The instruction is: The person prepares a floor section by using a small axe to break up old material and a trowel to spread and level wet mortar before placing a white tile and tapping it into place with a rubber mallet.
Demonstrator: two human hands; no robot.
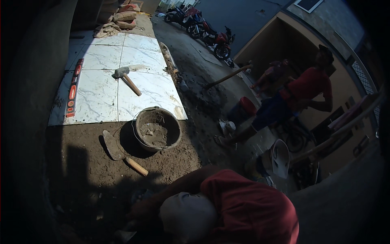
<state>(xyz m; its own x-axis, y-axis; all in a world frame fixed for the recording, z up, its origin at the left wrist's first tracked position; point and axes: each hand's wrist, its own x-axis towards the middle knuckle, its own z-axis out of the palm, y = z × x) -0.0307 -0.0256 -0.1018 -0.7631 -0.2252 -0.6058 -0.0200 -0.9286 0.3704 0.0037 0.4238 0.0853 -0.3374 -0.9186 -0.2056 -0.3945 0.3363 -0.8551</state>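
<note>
Neither of my hands is visible. A bucket smeared with mortar (177, 132) stands on the rough mortar bed (89, 152), with mortar inside it. A trowel with a wooden handle (112, 146) lies on the bed left of the bucket. Beyond, a mallet (131, 83) rests on white marbled tiles (95, 101), and a red spirit level (74, 87) lies along their left side. Below, a co-worker in a red shirt and light cap (248, 201) bends over the shadowed bed; what that person's hand holds is too dark to make out.
A person in red (306, 91) stands at the right, another person (273, 71) behind, near a long-handled tool (227, 77). Stacked sacks (124, 17), motorbikes (217, 42), a red bucket (243, 109) and a pale container (276, 158) line the yard. A dark wall (32, 122) borders the left.
</note>
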